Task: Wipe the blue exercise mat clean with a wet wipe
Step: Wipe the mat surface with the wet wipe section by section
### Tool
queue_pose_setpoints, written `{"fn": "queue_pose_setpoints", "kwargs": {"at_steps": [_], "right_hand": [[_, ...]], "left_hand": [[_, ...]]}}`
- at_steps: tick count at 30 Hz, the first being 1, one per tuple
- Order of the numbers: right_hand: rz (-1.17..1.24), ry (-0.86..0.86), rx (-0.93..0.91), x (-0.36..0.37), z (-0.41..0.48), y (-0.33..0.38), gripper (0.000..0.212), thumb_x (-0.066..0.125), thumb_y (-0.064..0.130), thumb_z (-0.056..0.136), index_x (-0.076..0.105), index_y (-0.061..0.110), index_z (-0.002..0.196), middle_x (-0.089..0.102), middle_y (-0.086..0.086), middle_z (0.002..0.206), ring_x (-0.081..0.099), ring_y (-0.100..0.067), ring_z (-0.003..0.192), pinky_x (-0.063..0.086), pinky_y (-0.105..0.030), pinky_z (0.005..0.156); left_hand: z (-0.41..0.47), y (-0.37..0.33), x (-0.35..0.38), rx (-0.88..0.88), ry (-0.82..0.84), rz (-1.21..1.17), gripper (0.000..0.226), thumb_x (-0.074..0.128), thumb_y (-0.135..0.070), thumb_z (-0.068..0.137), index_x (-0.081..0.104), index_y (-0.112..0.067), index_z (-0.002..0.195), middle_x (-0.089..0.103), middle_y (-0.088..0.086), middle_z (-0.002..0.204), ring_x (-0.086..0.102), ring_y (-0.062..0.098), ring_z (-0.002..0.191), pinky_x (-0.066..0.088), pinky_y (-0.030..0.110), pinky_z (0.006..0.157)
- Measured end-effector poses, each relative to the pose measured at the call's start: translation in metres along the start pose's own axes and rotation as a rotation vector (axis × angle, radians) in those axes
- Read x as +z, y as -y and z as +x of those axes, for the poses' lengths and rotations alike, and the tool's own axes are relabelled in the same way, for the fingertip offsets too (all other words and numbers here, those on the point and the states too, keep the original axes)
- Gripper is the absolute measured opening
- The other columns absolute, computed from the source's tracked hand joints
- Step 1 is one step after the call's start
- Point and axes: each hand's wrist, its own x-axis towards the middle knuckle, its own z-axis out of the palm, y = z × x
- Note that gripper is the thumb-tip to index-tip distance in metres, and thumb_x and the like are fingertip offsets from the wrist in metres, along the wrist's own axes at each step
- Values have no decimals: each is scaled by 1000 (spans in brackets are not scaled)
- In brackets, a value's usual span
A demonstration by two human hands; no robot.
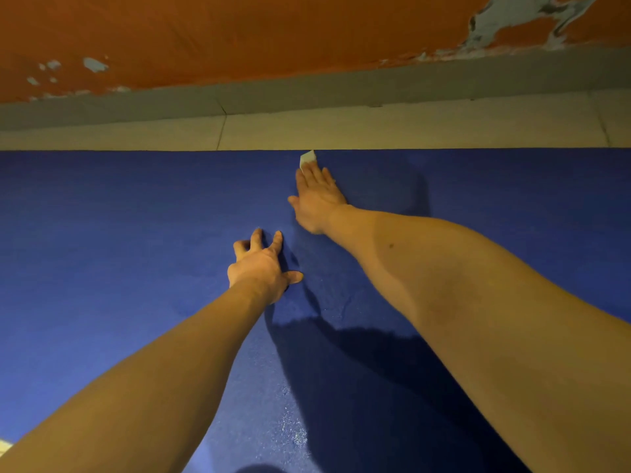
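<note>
Right hand (317, 196) is way out at the far edge of the blue exercise mat (102, 250), arm at full stretch. Its fingers (316, 175) lie straight and close together, flat down on the wet wipe (307, 158). The hand doesn't grip the wipe, it pins it under the fingertips. One white corner of the wipe pokes out past the fingertips, right at the mat's far border where it meets the floor tiles (409, 128).

Left hand (261, 268) sits nearer, approx mid-mat, just to the left of the right wrist and not touching it. Its fingers (277, 238) are spread and arched, tips planted on the mat, thumb out to the side, and it holds nothing.

Both forearms are bare and throw dark shadows across the mat's near half. Small shiny specks (293, 435) glint on the mat surface between the arms, toward the bottom.

Beyond the tiles runs a gray baseboard (307, 90), then an orange wall (239, 35) w/ patches of peeled paint (512, 22), biggest at the upper right.
</note>
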Motion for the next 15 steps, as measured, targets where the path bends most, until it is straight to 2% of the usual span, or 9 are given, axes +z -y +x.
{"fn": "queue_pose_setpoints", "kwargs": {"at_steps": [3,8,10,13,15], "right_hand": [[-99,-24,47,-3,-8,-19,66,18,42,111,-2,5,162,-11,-9,170,-13,-25,157,-7,-43,127],[-157,-64,399,-13,-29,-72,70,12,45,110,-6,1,160,-13,-13,170,-15,-28,156,-9,-47,126],[-121,-53,472,-15,-35,-81,72,14,46,109,-7,0,160,-13,-15,169,-16,-30,156,-8,-47,127],[-43,-102,458,-4,-34,-65,73,18,45,109,-6,-4,159,-15,-19,168,-18,-34,155,-5,-47,127],[-17,-134,357,9,-33,-42,74,22,43,109,-3,-6,158,-16,-22,167,-19,-36,154,-3,-48,127]], "left_hand": [[-2,-1,0,-3,-4,1,99,58,-71,85,1,-38,159,-3,-7,165,9,29,145,43,39,74],[-4,0,1,-1,-14,-14,99,59,-69,86,1,-38,159,-2,-6,165,8,29,146,43,39,75],[-4,0,2,5,-15,-27,100,61,-69,85,2,-38,159,-2,-6,165,8,30,146,43,39,75],[-3,0,4,2,-26,-30,101,61,-69,85,2,-37,160,-2,-5,165,8,30,147,43,40,77],[-2,0,3,1,-26,-31,101,61,-70,84,2,-37,160,-2,-5,165,8,30,147,44,41,79]]}}
